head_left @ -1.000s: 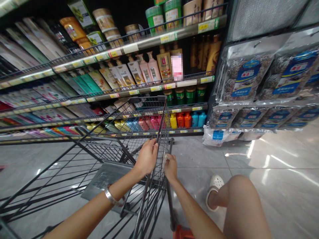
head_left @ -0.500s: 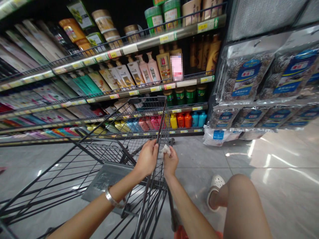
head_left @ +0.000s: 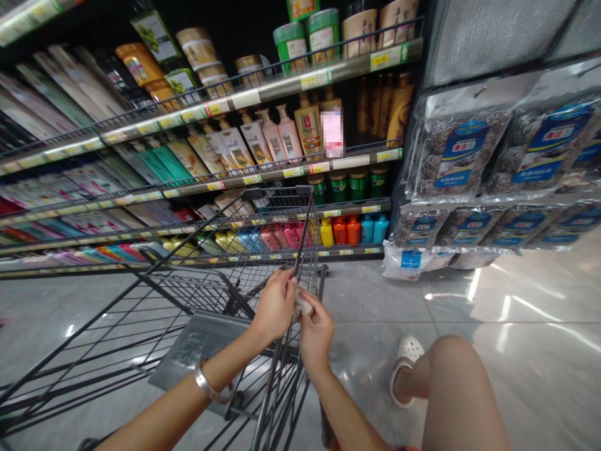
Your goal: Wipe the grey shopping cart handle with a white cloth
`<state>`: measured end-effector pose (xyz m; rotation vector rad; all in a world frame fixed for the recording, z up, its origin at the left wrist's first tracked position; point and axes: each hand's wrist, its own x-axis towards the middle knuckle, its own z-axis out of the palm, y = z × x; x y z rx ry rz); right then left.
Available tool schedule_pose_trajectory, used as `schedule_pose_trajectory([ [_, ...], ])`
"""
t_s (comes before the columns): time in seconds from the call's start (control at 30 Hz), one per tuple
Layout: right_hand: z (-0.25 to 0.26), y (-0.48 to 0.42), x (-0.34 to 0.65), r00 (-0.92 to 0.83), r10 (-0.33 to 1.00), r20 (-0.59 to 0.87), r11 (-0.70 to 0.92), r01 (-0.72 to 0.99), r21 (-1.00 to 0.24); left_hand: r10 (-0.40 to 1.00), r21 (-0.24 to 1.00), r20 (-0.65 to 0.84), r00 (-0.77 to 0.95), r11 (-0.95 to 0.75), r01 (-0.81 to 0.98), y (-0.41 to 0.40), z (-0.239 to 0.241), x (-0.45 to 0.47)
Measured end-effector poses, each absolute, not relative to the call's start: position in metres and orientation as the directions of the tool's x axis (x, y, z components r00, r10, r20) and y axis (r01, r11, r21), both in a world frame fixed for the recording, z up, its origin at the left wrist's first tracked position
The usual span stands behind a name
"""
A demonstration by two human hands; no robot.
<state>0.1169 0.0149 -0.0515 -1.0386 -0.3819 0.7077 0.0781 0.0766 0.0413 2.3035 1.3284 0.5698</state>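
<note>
A black wire shopping cart [head_left: 220, 294] stands in front of me in a store aisle. My left hand [head_left: 275, 307], with a silver bracelet on the wrist, is closed round the top rail of the cart's right side wall. My right hand [head_left: 315, 331] is pinched on a small white crumpled wipe [head_left: 303, 307] and presses it against the same wire wall, right beside my left hand. A grey flat panel [head_left: 197, 351] lies in the bottom of the cart.
Shelves [head_left: 263, 94] of bottles, jars and boxes run along the far side. A rack of bagged steel scourers [head_left: 474, 156] hangs at the right. My bare knee [head_left: 455, 382] and white clog [head_left: 406, 357] are over the glossy grey tiled floor [head_left: 516, 326].
My right hand with the wipe rose along the cart's wire wall, then came back down and closer to my left hand. The left hand kept its grip on the rail.
</note>
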Motion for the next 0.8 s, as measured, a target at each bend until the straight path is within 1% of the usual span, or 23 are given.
schedule_pose_trajectory([
  [0.13,-0.051,-0.011,0.109,0.686,0.723,0.083,0.336,-0.245,-0.910,0.877,0.554,0.141,0.460,-0.455,0.697,0.077,0.041,0.078],
  [0.23,-0.052,-0.028,0.108,0.624,0.764,0.162,0.343,-0.181,-0.921,0.883,0.563,0.126,0.452,-0.438,0.701,0.077,0.043,0.079],
  [0.37,-0.052,-0.051,0.113,0.477,0.852,0.215,0.304,-0.118,-0.945,0.882,0.574,0.129,0.454,-0.439,0.691,0.076,0.044,0.080],
  [0.47,-0.052,-0.064,0.116,0.402,0.885,0.233,0.271,-0.038,-0.962,0.878,0.580,0.139,0.458,-0.447,0.681,0.076,0.042,0.079],
  [0.6,-0.055,-0.065,0.114,0.420,0.881,0.219,0.244,-0.007,-0.970,0.881,0.582,0.130,0.454,-0.439,0.684,0.077,0.041,0.078],
  [0.7,-0.059,-0.056,0.112,0.463,0.866,0.191,0.247,-0.062,-0.967,0.883,0.580,0.134,0.450,-0.438,0.687,0.078,0.040,0.077],
  [0.8,-0.063,-0.042,0.112,0.522,0.833,0.185,0.286,-0.118,-0.951,0.885,0.576,0.140,0.444,-0.437,0.690,0.077,0.040,0.078],
])
